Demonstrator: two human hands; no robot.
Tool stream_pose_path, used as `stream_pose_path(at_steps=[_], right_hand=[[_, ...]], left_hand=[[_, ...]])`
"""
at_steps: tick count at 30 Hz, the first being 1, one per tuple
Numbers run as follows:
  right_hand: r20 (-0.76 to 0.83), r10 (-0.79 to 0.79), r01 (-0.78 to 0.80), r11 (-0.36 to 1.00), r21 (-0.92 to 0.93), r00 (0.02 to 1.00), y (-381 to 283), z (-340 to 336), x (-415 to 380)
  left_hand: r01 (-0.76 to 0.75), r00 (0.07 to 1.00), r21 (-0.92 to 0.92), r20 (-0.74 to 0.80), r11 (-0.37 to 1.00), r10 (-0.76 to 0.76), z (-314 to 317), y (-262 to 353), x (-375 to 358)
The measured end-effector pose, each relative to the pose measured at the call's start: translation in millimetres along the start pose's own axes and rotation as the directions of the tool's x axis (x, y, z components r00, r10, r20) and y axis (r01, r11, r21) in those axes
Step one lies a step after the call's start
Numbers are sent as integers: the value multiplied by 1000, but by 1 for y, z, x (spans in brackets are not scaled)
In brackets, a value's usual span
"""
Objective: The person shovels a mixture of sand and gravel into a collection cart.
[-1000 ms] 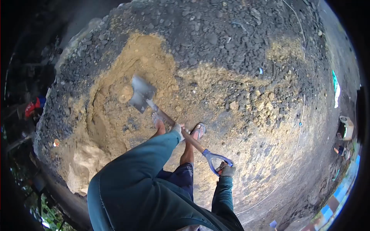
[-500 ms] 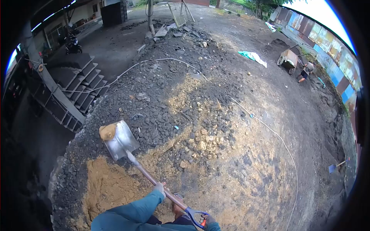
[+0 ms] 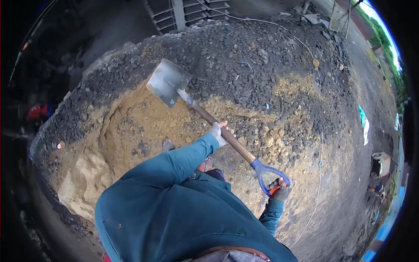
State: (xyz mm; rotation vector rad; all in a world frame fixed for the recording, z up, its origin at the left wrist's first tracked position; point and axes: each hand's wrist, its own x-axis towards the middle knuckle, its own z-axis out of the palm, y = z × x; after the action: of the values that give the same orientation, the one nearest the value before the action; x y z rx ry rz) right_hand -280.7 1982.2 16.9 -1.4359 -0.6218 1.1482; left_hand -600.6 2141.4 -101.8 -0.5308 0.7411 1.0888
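A shovel point(image 3: 168, 81) with a metal blade and wooden shaft lies slanted across the middle of the view. Its blade is bare and hangs over the edge between sandy soil point(image 3: 150, 114) and dark rubble. Around the lower shaft is my left hand point(image 3: 221, 133), gloved, with bare fingertips. My right hand point(image 3: 279, 189), also gloved, is closed on the blue D-shaped handle at the shovel's near end, where a bit of orange shows.
Dark stones point(image 3: 231, 56) cover the mound's far side. A large pale lump point(image 3: 89, 174) sits at the lower left. A thin hose point(image 3: 321, 174) runs down the right. Farther right are a cart point(image 3: 381, 165) and a bent-over person point(image 3: 377, 189).
The view has turned to the left and downward. The brown lump that was on the blade is gone from it, and a similar lump shows over the rubble at the upper right.
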Motion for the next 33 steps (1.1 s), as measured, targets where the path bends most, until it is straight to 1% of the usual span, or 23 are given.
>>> stream_pose_path(at_steps=[1, 2, 3, 4, 5, 6, 8, 11, 12, 13, 14, 16, 17, 20, 21, 22, 24, 25, 26, 29, 30, 32, 33], right_hand=[[189, -127, 134, 991, -26, 974, -22, 30, 5], [395, -221, 260, 964, -49, 892, -49, 74, -1], [508, -218, 326, 936, -134, 833, -64, 107, -9], [644, -221, 492, 825, -278, 733, -79, 140, -18], [724, -234, 622, 712, -327, 649, -89, 179, -39], [898, -198, 798, 558, -227, 393, -97, 207, -44], [964, -153, 907, 397, -142, 219, -76, 225, -51], [711, -293, 714, 569, -408, 640, -55, 236, -74], [607, -237, 576, 679, -455, 758, -41, 227, -75], [518, 2, 212, 912, -353, 855, -35, 223, -75], [464, 265, -200, 962, -185, 845, -31, 225, -79], [387, 388, -446, 892, 70, 836, -18, 242, -90], [397, 369, -457, 876, 152, 840, -13, 253, -98], [359, 328, -445, 836, 321, 874, 8, 320, -111], [349, 307, -407, 874, 265, 885, 25, 357, -110], [341, 282, -365, 908, 207, 897, 50, 401, -106], [173, 328, -359, 912, 197, 929, 122, 486, -100], [169, 318, -347, 919, 185, 933, 148, 499, -93], [167, 311, -338, 925, 173, 936, 171, 501, -84], [128, 510, -526, 829, 192, 851, 277, 398, -101], [130, 572, -587, 784, 202, 810, 315, 356, -110], [184, 672, -692, 657, 300, 718, 281, 327, -156], [140, 672, -674, 661, 331, 728, 272, 316, -175]], left_hand=[[-45, 998, -77, -53, 996, 41, -12, 18, -12], [-89, 993, -144, -95, 986, 76, -20, 37, -23], [-76, 991, -205, -127, 976, 50, -38, 59, -31], [-59, 988, -263, -151, 963, 20, -56, 80, -41], [-39, 954, -267, -295, 963, -43, -64, 97, -56], [-109, 941, -214, -336, 971, 32, -79, 105, -59], [-227, 899, -98, -404, 969, 170, -113, 116, -51], [-293, 934, -147, -258, 945, 249, -130, 139, -38], [-301, 942, -174, -208, 938, 264, -134, 145, -35], [-278, 954, -231, -177, 933, 240, -120, 151, -50], [-259, 966, -256, -92, 931, 244, -121, 159, -49], [-211, 965, -298, 90, 931, 248, -117, 180, -49], [-190, 960, -309, 141, 932, 242, -114, 194, -48], [-250, 954, -9, -176, 968, 245, -68, 248, -72], [-275, 945, 97, -155, 956, 288, -64, 268, -71], [-261, 933, 190, -203, 946, 298, -96, 309, -18], [-198, 901, 367, -296, 909, 316, -159, 390, 87], [-185, 931, 371, -229, 910, 283, -180, 406, 110], [-174, 955, 377, -160, 910, 249, -199, 422, 131], [71, 735, 557, -590, 827, 334, -200, 361, 100], [92, 745, 570, -584, 817, 323, -201, 352, 109], [162, 735, 591, -607, 791, 303, -262, 302, 113], [202, 728, 603, -619, 772, 293, -282, 283, 100]])
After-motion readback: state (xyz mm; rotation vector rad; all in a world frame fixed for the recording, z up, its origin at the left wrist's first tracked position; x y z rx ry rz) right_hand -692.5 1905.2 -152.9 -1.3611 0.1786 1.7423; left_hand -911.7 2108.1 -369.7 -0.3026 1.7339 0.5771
